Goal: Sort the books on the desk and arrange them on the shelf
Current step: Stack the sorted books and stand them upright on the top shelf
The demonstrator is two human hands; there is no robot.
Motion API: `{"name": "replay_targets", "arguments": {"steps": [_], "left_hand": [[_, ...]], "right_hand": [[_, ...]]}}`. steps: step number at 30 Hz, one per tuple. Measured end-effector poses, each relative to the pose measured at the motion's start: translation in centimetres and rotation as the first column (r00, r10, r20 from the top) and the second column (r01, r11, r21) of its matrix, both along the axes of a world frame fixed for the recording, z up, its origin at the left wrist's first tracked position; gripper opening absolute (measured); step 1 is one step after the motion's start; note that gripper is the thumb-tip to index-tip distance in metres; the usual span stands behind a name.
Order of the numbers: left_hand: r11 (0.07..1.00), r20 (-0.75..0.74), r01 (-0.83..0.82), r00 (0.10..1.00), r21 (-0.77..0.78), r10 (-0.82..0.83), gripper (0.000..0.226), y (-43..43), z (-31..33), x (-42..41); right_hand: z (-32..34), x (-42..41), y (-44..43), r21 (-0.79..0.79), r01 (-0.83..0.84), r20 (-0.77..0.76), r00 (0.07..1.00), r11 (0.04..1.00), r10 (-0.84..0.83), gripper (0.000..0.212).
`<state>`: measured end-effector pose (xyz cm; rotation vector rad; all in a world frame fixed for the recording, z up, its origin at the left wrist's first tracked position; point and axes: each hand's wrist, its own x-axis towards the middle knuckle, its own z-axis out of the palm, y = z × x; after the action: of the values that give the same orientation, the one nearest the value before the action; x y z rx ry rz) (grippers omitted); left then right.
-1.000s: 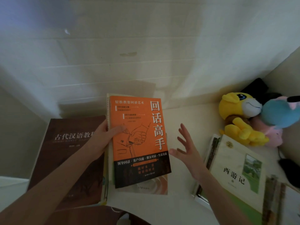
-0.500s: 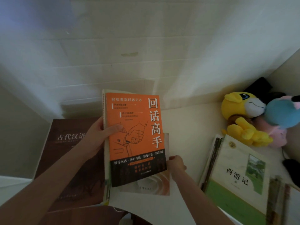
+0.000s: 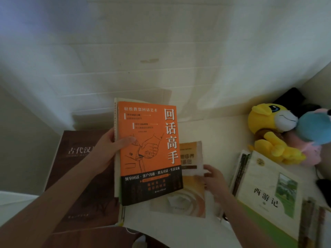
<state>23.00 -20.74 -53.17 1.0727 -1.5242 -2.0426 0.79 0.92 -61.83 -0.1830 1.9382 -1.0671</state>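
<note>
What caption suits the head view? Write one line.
Left hand holds an orange book while right hand grips a tan book on the desk.

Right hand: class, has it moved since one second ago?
Yes. The right hand, earlier spread above the desk, has dropped down to grip the right edge of the tan book.

Bare desk mid-back — plush toys block right corner, book stack nearer.

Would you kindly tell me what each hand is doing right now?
Left hand: grips the orange book, thumb on its cover.
Right hand: pinches the tan book at its right edge.
</note>
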Motion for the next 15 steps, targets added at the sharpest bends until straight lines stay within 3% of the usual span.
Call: {"name": "replay_targets", "arguments": {"steps": [2, 5, 8, 11, 15], "left_hand": [[1.0, 0.006, -0.003, 1.0, 0.0, 0.003, 0.101, -0.2, -0.1, 0.3], [1.0, 0.014, 0.004, 1.0, 0.002, -0.004, 0.102, -0.4, -0.1, 0.6], [1.0, 0.009, 0.021, 1.0, 0.003, -0.021, 0.1, -0.3, -0.1, 0.6], [0.999, 0.009, 0.029, 1.0, 0.018, -0.029, 0.101, 0.0, -0.2, 0.4], [0.998, -0.008, 0.058, 0.998, 0.033, -0.058, 0.102, 0.6, 0.0, -0.4]], "right_hand": [[2.5, -1.7, 0.7, -0.073, -0.051, -0.155, 0.987, 0.996, 0.039, 0.033], [7.0, -4.6, 2.0, -0.203, -0.056, -0.218, 0.976, 0.978, 0.011, 0.036], [12.0, -7.2, 3.3, -0.325, -0.087, -0.188, 0.982, 0.942, 0.026, 0.064], [15.9, -9.1, 4.3, -0.44, -0.118, -0.047, 0.993, 0.89, 0.108, 0.086], [16.8, -8.5, 2.7, -0.546, -0.119, 0.143, 0.962, 0.829, 0.233, 0.055]]}}
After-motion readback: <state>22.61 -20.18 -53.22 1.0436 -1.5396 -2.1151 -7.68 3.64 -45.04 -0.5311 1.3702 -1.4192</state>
